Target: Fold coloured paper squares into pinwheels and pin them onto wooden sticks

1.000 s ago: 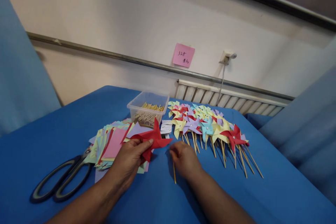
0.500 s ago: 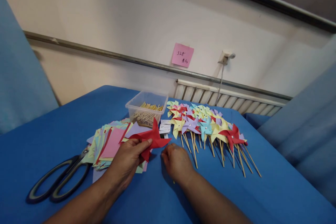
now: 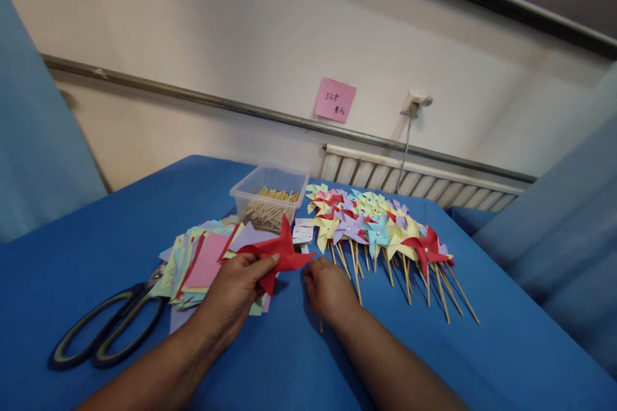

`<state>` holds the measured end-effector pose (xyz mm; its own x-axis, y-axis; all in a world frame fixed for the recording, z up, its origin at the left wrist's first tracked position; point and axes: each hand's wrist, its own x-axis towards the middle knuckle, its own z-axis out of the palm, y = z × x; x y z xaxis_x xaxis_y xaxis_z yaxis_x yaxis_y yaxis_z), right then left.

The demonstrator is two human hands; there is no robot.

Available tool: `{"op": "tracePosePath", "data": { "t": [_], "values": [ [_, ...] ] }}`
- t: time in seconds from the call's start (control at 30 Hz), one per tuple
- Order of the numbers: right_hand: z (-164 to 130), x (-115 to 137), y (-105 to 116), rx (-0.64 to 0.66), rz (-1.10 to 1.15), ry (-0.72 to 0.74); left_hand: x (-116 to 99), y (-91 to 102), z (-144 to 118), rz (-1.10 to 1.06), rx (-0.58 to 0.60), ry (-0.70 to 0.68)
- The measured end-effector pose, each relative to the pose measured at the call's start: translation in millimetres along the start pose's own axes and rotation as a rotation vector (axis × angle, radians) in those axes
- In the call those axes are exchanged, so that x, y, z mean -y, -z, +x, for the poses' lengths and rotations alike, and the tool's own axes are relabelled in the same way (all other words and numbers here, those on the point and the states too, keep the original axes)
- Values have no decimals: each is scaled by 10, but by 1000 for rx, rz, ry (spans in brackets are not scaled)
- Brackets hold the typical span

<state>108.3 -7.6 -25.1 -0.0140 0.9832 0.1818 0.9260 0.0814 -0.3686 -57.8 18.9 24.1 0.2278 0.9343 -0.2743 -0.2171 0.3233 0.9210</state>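
Left hand [image 3: 234, 292] first: from the head view I see it pinching a folded red paper pinwheel head [image 3: 279, 254] between thumb and fingers, holding it just above the near edge of a fanned stack of coloured paper squares [image 3: 205, 260] on the blue-covered table [image 3: 120, 218]. My right hand [image 3: 329, 289] lies knuckles-up on the cloth just beside the red paper, fingers curled in over a thin wooden stick [image 3: 321, 326] whose end pokes out below the wrist; whether the fingers actually grip it I cannot tell. Black-handled scissors [image 3: 103, 331] lie to the left of the paper stack. Behind the stack stands a clear plastic box of wooden sticks [image 3: 268, 199], and to its right lies a spread of finished paper pinwheels on sticks [image 3: 380, 231]. A pink sticky note [image 3: 335, 100] hangs on the wall.
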Motion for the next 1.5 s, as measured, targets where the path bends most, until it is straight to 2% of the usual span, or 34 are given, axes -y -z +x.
{"op": "tracePosePath", "data": {
  "t": [0.27,0.97,1.17,1.3,1.4,1.5],
  "values": [
    [-39,-30,27,20,81,26,-17,-30,-31,-15,-9,-3],
    [-43,-91,5,56,32,-14,-18,-41,-47,-27,5,-9],
    [-60,-66,40,45,80,-25,0,-41,-40,-46,-17,-17],
    [-69,-105,81,-44,194,-36,21,-15,-2,25,-60,-16],
    [-71,-132,160,-186,368,-43,45,7,34,122,-99,-40],
    [-113,-68,282,-342,541,12,61,11,48,205,-109,-99]
  ]
}}
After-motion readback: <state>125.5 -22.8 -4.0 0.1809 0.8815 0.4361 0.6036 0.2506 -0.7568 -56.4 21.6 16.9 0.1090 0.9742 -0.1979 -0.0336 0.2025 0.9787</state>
